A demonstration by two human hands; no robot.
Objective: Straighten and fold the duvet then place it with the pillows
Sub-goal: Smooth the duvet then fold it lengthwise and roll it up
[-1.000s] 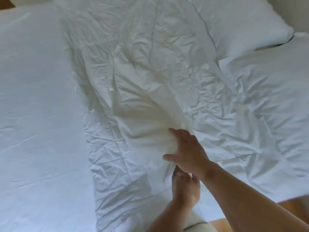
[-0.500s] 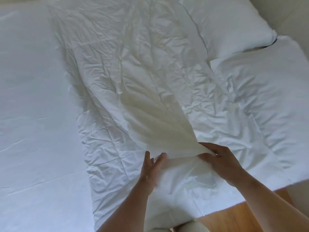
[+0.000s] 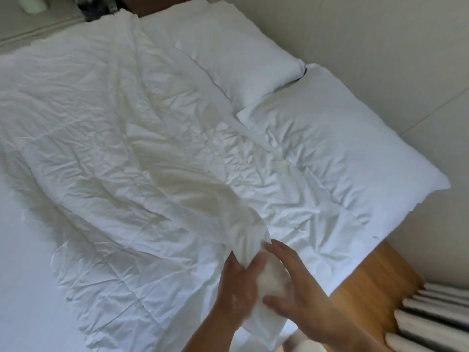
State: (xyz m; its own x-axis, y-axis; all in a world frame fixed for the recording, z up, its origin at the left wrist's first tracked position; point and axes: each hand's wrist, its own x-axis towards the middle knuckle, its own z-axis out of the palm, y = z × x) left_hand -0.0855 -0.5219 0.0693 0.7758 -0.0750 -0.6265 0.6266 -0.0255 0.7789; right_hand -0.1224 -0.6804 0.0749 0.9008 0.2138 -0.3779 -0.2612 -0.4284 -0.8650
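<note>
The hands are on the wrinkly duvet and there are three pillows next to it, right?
Not three. The head view shows two pillows, the far pillow and the near pillow, next to the wrinkly duvet. The left hand and right hand are on it.

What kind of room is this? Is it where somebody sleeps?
Most likely a bedroom. There is a bed with a white sheet, a crumpled white duvet spread on it, and a far pillow and near pillow side by side along the wall.
</note>
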